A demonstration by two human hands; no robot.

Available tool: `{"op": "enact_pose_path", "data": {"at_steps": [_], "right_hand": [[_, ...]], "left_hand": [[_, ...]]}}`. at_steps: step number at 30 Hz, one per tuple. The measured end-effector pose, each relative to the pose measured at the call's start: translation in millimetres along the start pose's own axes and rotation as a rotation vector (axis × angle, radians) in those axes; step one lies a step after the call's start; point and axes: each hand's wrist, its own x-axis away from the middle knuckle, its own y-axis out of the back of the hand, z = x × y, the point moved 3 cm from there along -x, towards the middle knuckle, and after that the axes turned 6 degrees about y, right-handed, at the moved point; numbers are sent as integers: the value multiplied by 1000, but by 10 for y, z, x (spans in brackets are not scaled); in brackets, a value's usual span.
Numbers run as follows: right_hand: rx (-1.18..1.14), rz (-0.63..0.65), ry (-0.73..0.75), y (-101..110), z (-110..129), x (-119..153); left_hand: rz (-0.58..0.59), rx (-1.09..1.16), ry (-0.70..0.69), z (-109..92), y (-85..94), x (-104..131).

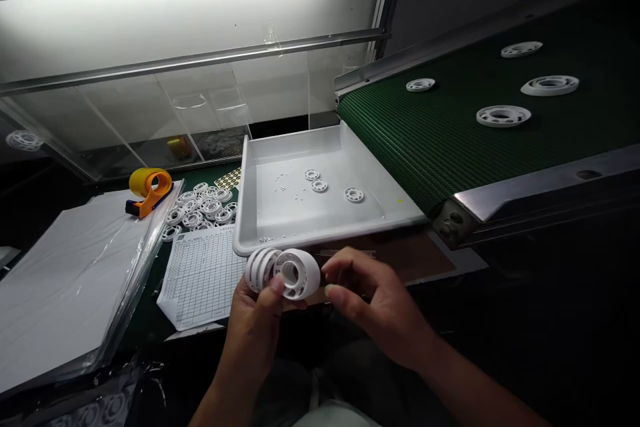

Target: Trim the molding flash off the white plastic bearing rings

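My left hand [257,317] is closed around several white plastic rings [303,273] with slotted faces, held on edge in a stack in front of the tray. Its thumb presses on the face of the front ring. My right hand [377,300] is just right of the stack, thumb and index finger curved and a little apart, with nothing seen between them. Whether its fingertips touch the stack I cannot tell. Beyond the hands, the white tray [295,238] holds three similar rings [354,195] and small white scraps.
A green conveyor belt [400,147] carrying several white rings slopes down to the tray's right side. At left are a pile of rings [207,205], a gridded sheet [205,277], an orange tape dispenser [150,193] and plastic-wrapped white sheets [65,267]. A clear panel stands behind.
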Motion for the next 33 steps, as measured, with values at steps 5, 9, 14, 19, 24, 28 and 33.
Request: {"op": "enact_pose_path", "data": {"at_steps": [5, 9, 14, 19, 24, 28, 33], "right_hand": [[-440, -60, -260, -195, -284, 206], [-618, -71, -347, -237, -383, 313], [-675, -57, -381, -257, -458, 442], [-633, -45, -362, -284, -495, 526], [-629, 61, -372, -267, -438, 490], [-525, 48, -381, -267, -432, 484], [-404, 51, -331, -303, -427, 524]], "left_hand": [[11, -68, 7, 138, -25, 61], [-12, -283, -144, 103, -3, 136], [28, -600, -350, 33, 21, 315], [204, -675, -208, 110, 203, 388], [421, -836, -242, 109, 383, 368], [541, -902, -179, 126, 472, 367], [550, -629, 79, 206, 531, 366]]}}
